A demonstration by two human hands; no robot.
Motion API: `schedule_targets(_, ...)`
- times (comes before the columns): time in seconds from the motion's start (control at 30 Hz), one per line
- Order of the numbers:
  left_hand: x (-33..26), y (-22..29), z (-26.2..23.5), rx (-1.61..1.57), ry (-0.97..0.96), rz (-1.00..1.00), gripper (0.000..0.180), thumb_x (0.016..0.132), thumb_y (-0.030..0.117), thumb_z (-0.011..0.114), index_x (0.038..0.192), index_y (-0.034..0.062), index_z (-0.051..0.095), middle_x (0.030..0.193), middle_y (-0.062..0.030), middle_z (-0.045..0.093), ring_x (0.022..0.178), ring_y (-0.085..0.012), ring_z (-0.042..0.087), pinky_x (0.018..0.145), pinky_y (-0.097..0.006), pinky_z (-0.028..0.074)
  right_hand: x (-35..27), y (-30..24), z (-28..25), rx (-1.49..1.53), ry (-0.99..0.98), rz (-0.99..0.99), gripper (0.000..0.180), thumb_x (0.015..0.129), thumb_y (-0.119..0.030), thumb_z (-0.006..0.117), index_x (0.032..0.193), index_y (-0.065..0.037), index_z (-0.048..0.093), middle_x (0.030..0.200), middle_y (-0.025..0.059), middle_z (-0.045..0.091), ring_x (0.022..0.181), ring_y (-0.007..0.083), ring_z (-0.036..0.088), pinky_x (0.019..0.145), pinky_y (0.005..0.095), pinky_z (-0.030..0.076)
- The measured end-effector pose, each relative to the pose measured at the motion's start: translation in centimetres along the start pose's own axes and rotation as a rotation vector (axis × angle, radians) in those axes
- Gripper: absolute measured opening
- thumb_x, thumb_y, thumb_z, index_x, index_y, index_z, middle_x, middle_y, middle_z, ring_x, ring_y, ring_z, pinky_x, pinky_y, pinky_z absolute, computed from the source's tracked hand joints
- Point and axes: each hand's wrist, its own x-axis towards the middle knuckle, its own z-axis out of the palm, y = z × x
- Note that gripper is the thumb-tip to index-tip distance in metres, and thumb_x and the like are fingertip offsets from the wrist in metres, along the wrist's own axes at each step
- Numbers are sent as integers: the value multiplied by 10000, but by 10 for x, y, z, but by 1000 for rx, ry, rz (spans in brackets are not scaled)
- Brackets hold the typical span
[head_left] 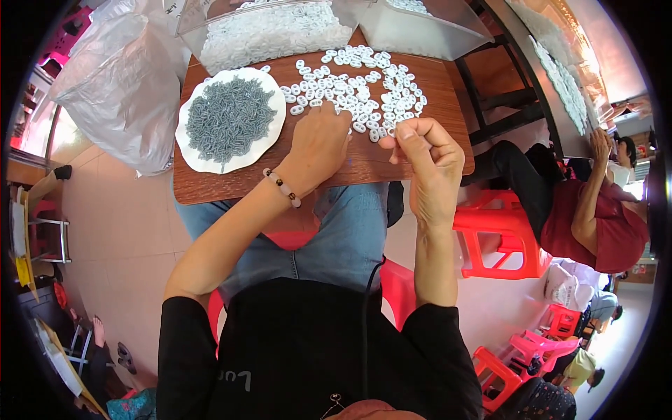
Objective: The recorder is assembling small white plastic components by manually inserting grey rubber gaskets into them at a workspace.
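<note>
Over the near edge of a loose spread of small white oval plastic pieces with two holes [357, 91] is my left hand [318, 143], back up, its fingers bent down together. The hand itself hides its fingertips and anything in them. To the right, my right hand [434, 157] is raised just over the table's near edge, thumb and forefinger pinched together. Whatever is in that pinch is too small to make out. A white scalloped plate [187, 150] left of my left hand holds a heap of small grey rod-shaped pieces [231, 115].
The brown wooden table [245, 183] ends just above my knees. Clear bins of white pieces [273, 35] stand at its far side. A large whitish plastic bag [122, 91] is on the left; a red stool [500, 231] and a seated person [595, 217] are at right.
</note>
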Motion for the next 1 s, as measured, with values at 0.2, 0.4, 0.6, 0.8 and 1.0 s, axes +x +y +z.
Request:
schedule_targets(0.2, -4, -3, 2, -88, 66, 48, 122, 758, 108, 647, 838, 23, 612, 871, -170, 555, 839, -317, 578, 687, -399, 496, 1, 6, 3, 19, 0, 14, 119, 893, -99, 591, 869, 10, 631, 757, 83, 662, 622, 65, 513, 602, 197, 410)
schedule_targets(0.4, 1, -5, 5, -59, 5, 75, 82, 750, 69, 625, 818, 24, 616, 856, -178, 552, 835, -327, 577, 686, -397, 490, 3, 11, 4, 1, -13, 36, 126, 892, -108, 594, 869, 10, 630, 763, 76, 663, 614, 57, 508, 600, 195, 413)
schedule_targets(0.6, -2, -12, 4, -287, 60, 26, 140, 765, 87, 654, 891, 26, 644, 781, -112, 612, 725, -266, 611, 642, -356, 485, 9, 20, 2, 1, 1, 41, 143, 896, -130, 591, 873, 5, 632, 765, 74, 662, 621, 57, 516, 602, 194, 419)
schedule_targets(0.8, -25, 11, -28, -799, 57, -201, 172, 788, 61, 673, 950, 9, 652, 796, -96, 645, 643, -145, 600, 584, -251, 474, 11, 32, 3, 87, 17, 132, 149, 903, -147, 586, 876, -5, 620, 756, 60, 650, 618, 59, 524, 592, 187, 427)
schedule_targets(1.0, -50, 26, -40, -758, 271, -40, 147, 775, -11, 628, 921, -2, 633, 820, -125, 645, 699, -215, 646, 601, -296, 509, 3, 45, 15, 397, -59, 240, 131, 900, -134, 596, 912, -6, 615, 753, 64, 640, 623, 77, 572, 585, 215, 490)
